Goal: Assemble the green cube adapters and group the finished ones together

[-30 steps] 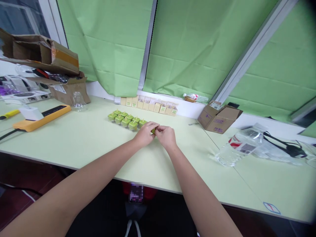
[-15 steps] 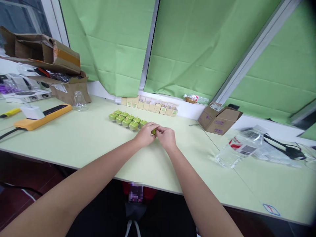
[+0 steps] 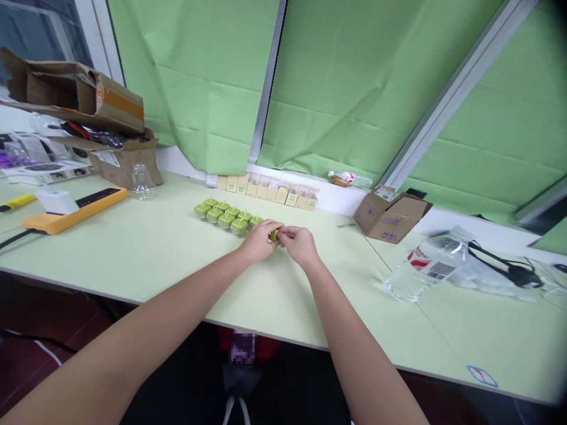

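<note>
Near the middle of the table, my left hand (image 3: pixel 259 241) and my right hand (image 3: pixel 300 242) meet with fingers bent around a small green-topped piece (image 3: pixel 274 235). Only its green part shows between the fingers; whatever lies below is hidden. Both hands are closed on it. Just to the left stand small clear jars with green covers (image 3: pixel 225 221), set in two rows, with thin pale ties sticking up from their tops. The nearest of them almost touches my left hand.
A row of small cardboard boxes (image 3: pixel 282 193) lines the wall. On the left are an orange power strip (image 3: pixel 100 205), a clear plastic cup (image 3: pixel 142 184) and stacked cartons (image 3: pixel 119 106). A carton (image 3: pixel 390 215) and a large water bottle (image 3: pixel 427 264) stand on the right.
My fingers have shifted slightly around the green-topped piece, which looks turned a little, showing a rounder green edge. The jars and boxes stay in place.
</note>
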Tool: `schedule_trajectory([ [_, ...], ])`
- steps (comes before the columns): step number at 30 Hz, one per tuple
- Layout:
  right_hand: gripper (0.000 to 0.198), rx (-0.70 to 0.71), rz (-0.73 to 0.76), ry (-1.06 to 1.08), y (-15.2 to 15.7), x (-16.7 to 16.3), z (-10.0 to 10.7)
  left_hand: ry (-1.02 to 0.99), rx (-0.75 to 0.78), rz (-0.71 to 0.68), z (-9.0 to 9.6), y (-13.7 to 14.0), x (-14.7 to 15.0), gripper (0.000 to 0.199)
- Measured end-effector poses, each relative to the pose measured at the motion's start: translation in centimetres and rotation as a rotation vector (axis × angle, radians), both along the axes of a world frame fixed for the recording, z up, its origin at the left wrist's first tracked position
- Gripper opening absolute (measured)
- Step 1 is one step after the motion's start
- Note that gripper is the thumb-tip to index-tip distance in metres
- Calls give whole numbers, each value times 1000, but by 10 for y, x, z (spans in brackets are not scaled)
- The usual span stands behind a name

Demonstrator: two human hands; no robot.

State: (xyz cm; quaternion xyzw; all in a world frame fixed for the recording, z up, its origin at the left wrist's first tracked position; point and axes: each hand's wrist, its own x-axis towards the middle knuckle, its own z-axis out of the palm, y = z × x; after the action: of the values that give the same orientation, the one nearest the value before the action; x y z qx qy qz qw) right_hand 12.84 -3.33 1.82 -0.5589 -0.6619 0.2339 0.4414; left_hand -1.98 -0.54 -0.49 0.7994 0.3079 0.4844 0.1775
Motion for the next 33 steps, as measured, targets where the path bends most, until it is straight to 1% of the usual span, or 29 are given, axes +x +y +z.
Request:
schedule_trajectory([
  [8,20,43,-48,-66,-4,-3,3,6,20,-34,2,-2,1,50],
  [12,22,31,-43,-82,-5,-3,5,3,27,-28,2,-2,1,48],
  [19,21,22,-105,-77,-3,0,3,19,37,-20,2,-4,1,47],
  [27,22,-42,-33,34,3,2,-5,10,27,-29,2,-4,0,48],
  [33,18,-7,-81,-28,-1,-2,-2,0,41,-37,3,-6,1,49],
])
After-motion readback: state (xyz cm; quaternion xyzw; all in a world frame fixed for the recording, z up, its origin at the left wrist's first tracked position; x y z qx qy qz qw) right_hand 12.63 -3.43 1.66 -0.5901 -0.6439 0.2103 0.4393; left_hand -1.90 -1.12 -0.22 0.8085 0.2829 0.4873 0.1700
